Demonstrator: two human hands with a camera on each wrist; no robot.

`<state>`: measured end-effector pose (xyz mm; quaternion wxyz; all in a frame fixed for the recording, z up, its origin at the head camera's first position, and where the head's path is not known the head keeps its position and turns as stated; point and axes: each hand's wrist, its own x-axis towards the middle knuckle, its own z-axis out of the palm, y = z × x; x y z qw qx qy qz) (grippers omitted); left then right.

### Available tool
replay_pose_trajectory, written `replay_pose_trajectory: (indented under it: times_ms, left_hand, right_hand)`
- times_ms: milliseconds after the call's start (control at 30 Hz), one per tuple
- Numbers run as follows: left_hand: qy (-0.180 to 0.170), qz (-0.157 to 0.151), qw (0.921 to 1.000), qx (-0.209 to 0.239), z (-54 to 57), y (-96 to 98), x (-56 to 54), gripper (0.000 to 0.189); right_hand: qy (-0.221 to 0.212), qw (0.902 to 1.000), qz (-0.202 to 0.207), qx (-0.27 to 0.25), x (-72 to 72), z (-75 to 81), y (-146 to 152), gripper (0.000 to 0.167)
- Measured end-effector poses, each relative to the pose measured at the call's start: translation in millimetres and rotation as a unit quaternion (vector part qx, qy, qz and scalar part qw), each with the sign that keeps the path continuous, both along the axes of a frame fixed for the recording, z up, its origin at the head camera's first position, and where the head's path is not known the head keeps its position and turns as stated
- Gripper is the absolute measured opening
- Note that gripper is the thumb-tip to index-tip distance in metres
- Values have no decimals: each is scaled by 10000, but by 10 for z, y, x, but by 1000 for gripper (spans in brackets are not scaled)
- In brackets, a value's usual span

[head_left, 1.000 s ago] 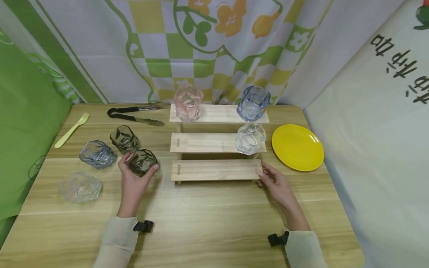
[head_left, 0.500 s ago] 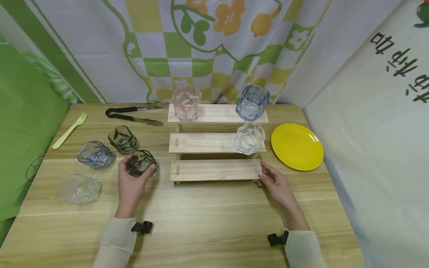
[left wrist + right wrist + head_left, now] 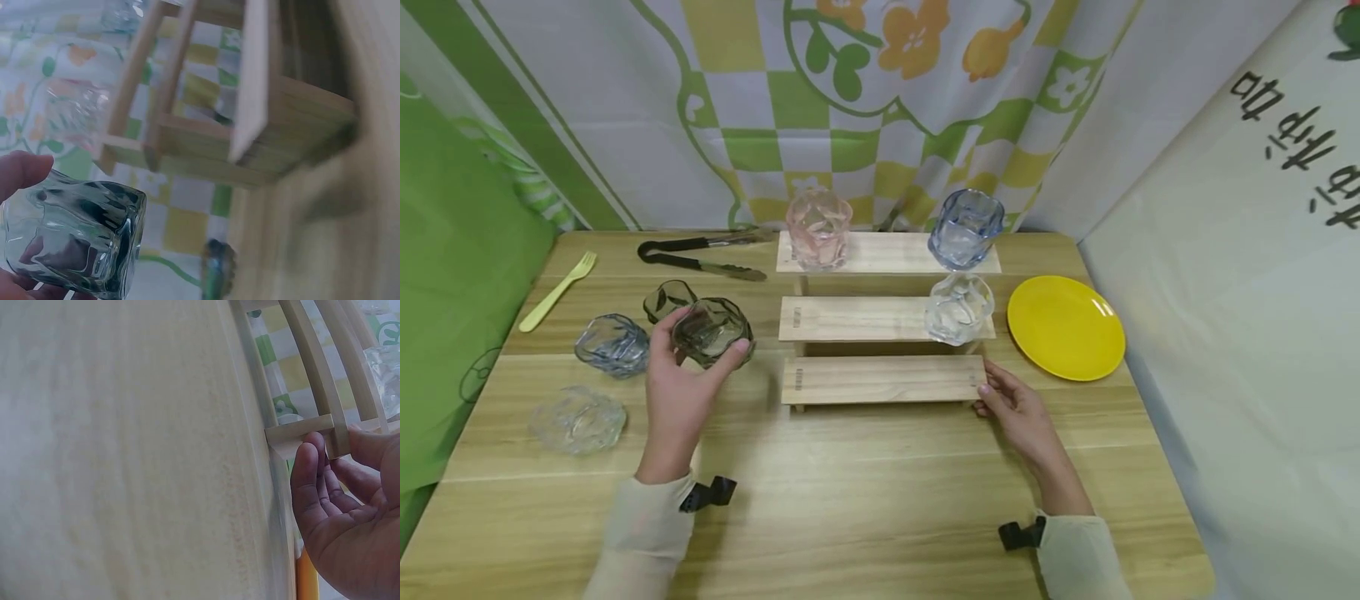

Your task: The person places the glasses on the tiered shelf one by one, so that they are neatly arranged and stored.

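Note:
My left hand [image 3: 679,404] grips a smoky dark glass tumbler [image 3: 711,335], thumb on one side and fingers on the other. In the left wrist view the tumbler [image 3: 94,237] is tilted and off the table. A second smoky tumbler [image 3: 667,298] stands just behind it, partly hidden. My right hand [image 3: 1018,421] pinches the right end of the lowest step of a three-tier wooden rack [image 3: 880,381]; the right wrist view shows thumb and fingers at the rack's corner [image 3: 337,437]. Pink [image 3: 818,229] and blue [image 3: 966,229] tumblers stand on the top step, a clear one [image 3: 958,310] on the middle.
Left of my left hand are a blue tumbler [image 3: 613,346] and a clear tumbler [image 3: 580,419]. Black-handled tongs [image 3: 700,254] and a pale yellow fork [image 3: 559,292] lie at the back left. A yellow plate [image 3: 1066,327] lies right of the rack, and a patterned curtain [image 3: 887,125] hangs behind.
My left hand has raised the smoky tumbler from the table, so it now overlaps the one behind it. My right hand has stayed at the rack's end.

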<state>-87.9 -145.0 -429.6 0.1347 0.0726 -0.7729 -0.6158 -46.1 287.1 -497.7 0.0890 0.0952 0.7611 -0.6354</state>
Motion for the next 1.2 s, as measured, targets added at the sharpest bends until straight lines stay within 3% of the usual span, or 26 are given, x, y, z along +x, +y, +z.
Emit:
replay_pose_trajectory:
  times_ms: [133,300,533,700,1033,1200]
  left_hand:
    - [278,-448,9983,257,167,124,-68,73]
    - [391,-866,9947,382,234,362,-186,71]
    - [247,-1187,9925,180,156,681,-334,72]
    - [286,-1368,9893,416,106,826,-367,73]
    - [460,-1387,9865,742,85,923,-406,74]
    - [268,-1487,9873,485,79,901,-413,78]
  right_hand:
    - [-24,10000,-1,7,1,3,-4,51]
    - [-38,10000,-9,-46,0,6,-5,51]
    - [-32,10000,12,-27,2,1,0,51]
    - [-19,10000,14,-52,4,-3,12,51]
    - [-65,10000,41,-63,-5,-1,16,52]
    - [-110,9999,59,-22,-2,4,15,52]
